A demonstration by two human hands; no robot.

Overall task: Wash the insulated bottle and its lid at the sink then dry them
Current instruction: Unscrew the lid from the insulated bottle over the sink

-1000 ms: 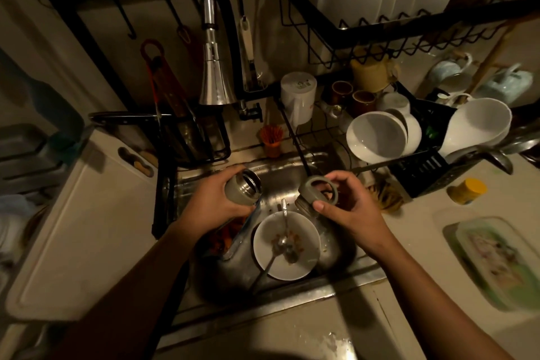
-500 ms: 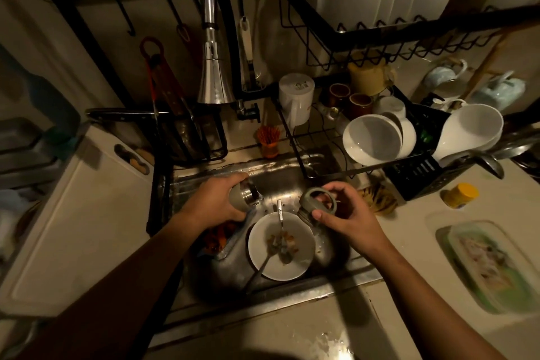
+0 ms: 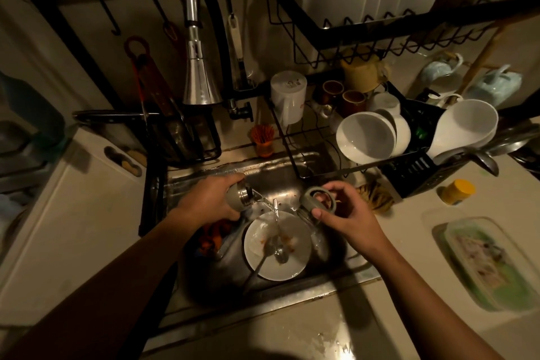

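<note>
My left hand (image 3: 209, 199) grips the grey insulated bottle (image 3: 238, 196) over the steel sink (image 3: 295, 172). The bottle is tipped with its open mouth to the right, and water pours from it onto a dirty white plate (image 3: 277, 245) in the basin. To the right, my right hand (image 3: 344, 216) holds the grey round lid (image 3: 317, 199) by its edge, with its inner side facing up. Most of the bottle's body is hidden in my palm.
A spoon (image 3: 279, 251) lies on the plate. The chrome faucet head (image 3: 200, 79) hangs above the sink. A dish rack with white bowls (image 3: 365, 137) stands at the right, a white cutting board (image 3: 67, 213) at the left, a yellow-capped jar (image 3: 457, 191) and a lidded container (image 3: 488, 260) on the right counter.
My left hand has tipped the bottle from mouth-up to sideways, and water now pours out onto the plate. Both hands sank a little toward the basin.
</note>
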